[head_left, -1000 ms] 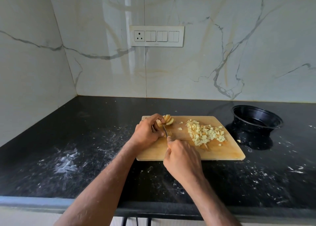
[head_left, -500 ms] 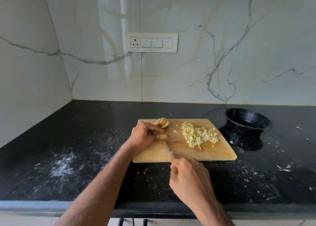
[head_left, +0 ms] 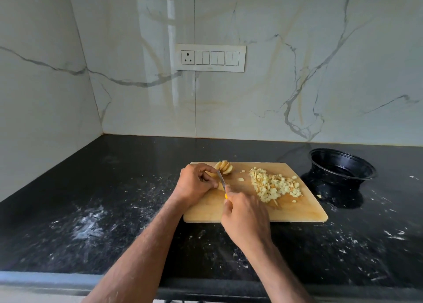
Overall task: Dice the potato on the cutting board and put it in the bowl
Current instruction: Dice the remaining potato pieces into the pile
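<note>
Potato slices point(head_left: 223, 167) (fanned) lie just beyond the hands, left hand point(head_left: 196, 183) nearest.

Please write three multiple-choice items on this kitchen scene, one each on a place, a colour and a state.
1. Where is the bowl?
A. on the board
B. on the counter right of the cutting board
C. in the left hand

2. What colour is the bowl?
A. black
B. white
C. red

3. What is the right hand doing?
A. resting flat
B. holding the bowl
C. gripping a knife

Answers: B, it stands on the counter beyond the board's right edge; A, its rim and wall are black; C, the blade meets potato held by the left hand.
</note>
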The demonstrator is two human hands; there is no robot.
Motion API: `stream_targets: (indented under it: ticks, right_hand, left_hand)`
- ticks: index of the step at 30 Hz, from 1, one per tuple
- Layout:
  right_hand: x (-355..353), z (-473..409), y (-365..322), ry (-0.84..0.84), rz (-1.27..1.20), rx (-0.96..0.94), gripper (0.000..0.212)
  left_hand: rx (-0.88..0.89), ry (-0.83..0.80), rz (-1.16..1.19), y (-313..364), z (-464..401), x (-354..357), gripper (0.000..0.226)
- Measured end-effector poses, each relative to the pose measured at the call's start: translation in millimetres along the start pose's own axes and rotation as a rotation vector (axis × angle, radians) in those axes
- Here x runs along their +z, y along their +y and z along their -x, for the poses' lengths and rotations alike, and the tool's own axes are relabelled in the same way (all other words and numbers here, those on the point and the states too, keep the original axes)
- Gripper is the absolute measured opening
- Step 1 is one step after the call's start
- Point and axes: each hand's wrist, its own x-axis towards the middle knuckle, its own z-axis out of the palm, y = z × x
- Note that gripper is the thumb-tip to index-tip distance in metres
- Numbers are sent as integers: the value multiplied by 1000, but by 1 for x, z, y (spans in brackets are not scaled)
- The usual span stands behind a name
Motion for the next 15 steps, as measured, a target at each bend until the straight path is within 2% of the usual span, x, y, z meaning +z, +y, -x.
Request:
stream_targets:
  ticks: [11,15]
  right_hand:
    - [2,0,-2,-59,56,-2,31]
    - [0,-4,0,-81,-18,10,27]
  left_hand:
    - [-19,36,-11,1,-1,1,31]
    - [-24,39,-36,4,-2,1,30]
